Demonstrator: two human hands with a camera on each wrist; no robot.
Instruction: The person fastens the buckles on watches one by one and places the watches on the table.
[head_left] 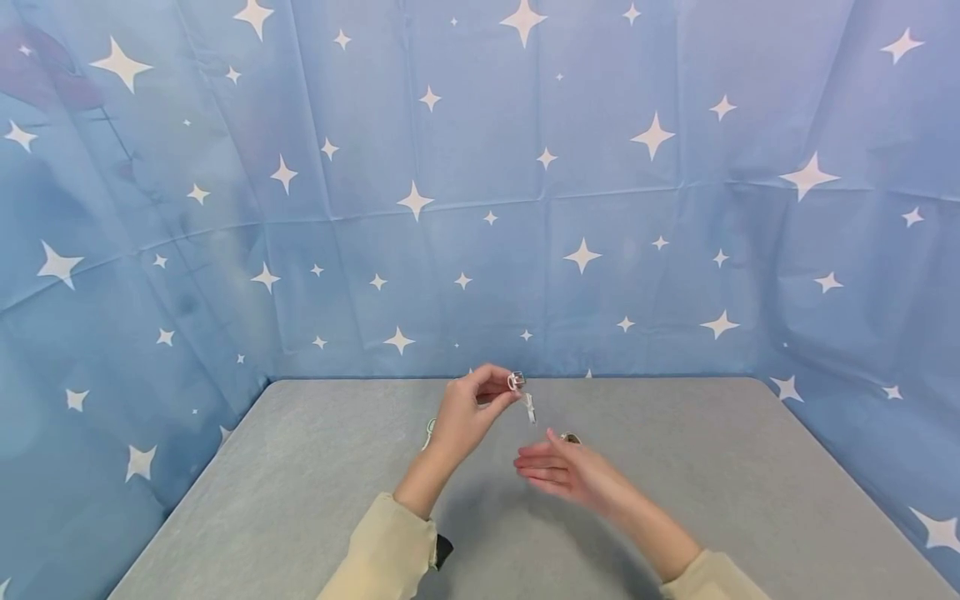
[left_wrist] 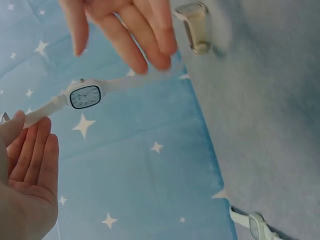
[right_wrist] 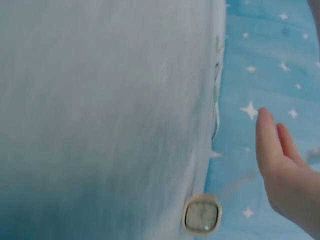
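A white wristwatch (left_wrist: pixel 85 96) with a rounded rectangular dial is stretched out in the air in the left wrist view, its far strap blurred. My left hand (head_left: pixel 465 412) pinches one strap end between thumb and fingers, so in the head view the watch (head_left: pixel 530 408) hangs down from the fingertips. Below and to the right, my right hand (head_left: pixel 577 475) is held with straight fingers. In the left wrist view those right-hand fingers (left_wrist: pixel 132 37) overlap the area just above the blurred strap.
On the grey table (head_left: pixel 300 483) lies a watch with a beige strap (left_wrist: pixel 196 27), partly hidden behind the right hand in the head view. Another pale watch (left_wrist: pixel 256 226) rests near the left wrist. A blue cloth with white stars (head_left: pixel 480 167) hangs behind the table's far edge.
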